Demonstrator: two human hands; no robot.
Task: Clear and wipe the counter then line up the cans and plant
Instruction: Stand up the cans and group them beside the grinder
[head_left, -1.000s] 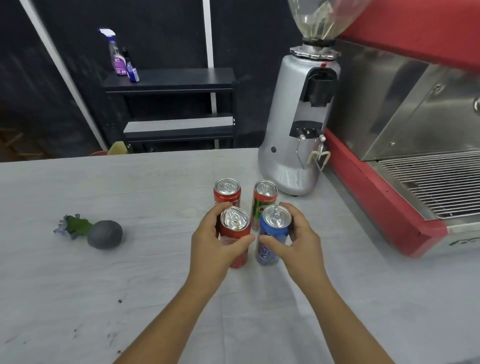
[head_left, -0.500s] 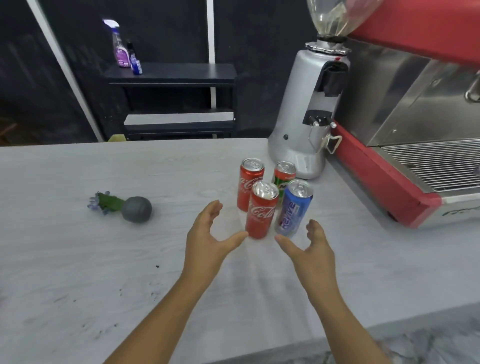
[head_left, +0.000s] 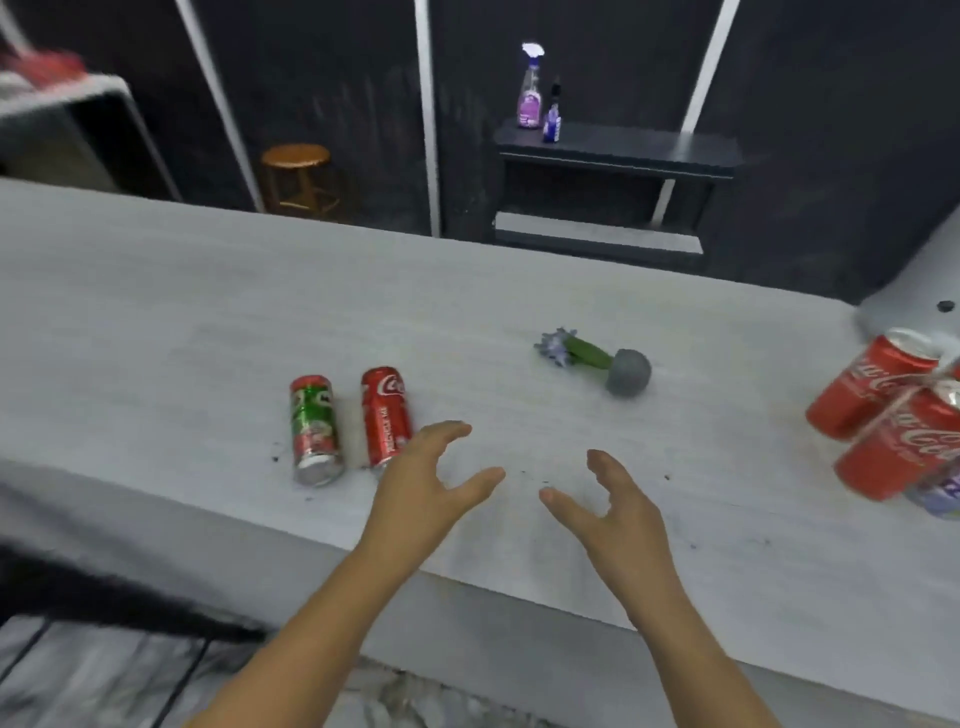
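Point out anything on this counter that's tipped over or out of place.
Two cans lie on their sides near the front edge: a green can and a red can. The small plant is also toppled, pot on its side. Dark specks dot the counter.

left hand (head_left: 423, 493): bare | right hand (head_left: 618, 514): bare | forearms: no sleeves

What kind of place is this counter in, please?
Probably a café or small bar, though that is a guess. A long pale counter holds soft-drink cans, a wooden stool stands beyond it, and a cleaning spray bottle sits on a dark shelf behind.
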